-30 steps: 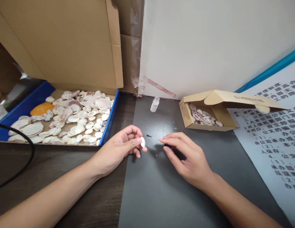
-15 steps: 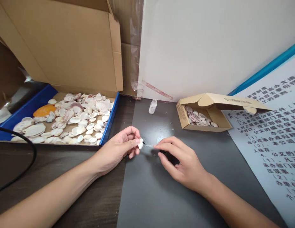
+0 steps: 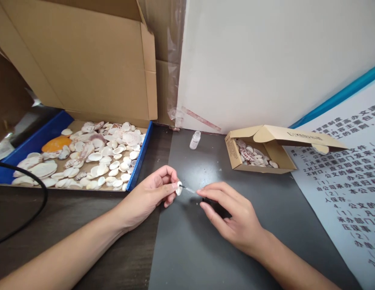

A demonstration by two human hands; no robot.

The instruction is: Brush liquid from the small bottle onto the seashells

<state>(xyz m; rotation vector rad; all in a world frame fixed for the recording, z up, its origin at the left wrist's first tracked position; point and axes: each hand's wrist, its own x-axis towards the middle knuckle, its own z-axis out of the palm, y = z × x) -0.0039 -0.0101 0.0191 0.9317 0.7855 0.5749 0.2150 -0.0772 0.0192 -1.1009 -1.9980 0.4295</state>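
Between the thumb and fingers of my left hand (image 3: pixel 159 187) is a small white seashell (image 3: pixel 178 188). My right hand (image 3: pixel 228 209) pinches a thin brush (image 3: pixel 189 189) with a clear stem and a dark tip; its handle end is mostly hidden by the fingers. The dark tip touches the face of the shell, as far as I can see. Beyond both hands, a small open glass bottle (image 3: pixel 194 140) with a white label stands upright on the grey mat (image 3: pixel 187 249).
At left, a blue-edged cardboard box (image 3: pixel 140 155) with its lid raised holds many seashells (image 3: pixel 96 155) and an orange one. A smaller cardboard box (image 3: pixel 260 167) with shells stands at right, beside a printed sheet (image 3: pixel 335 193). A black cable (image 3: pixel 44 197) curves at far left.
The brush tip has shifted from the shell's upper edge onto its face. The whole scene sits slightly lower in view; both hands keep their holds.
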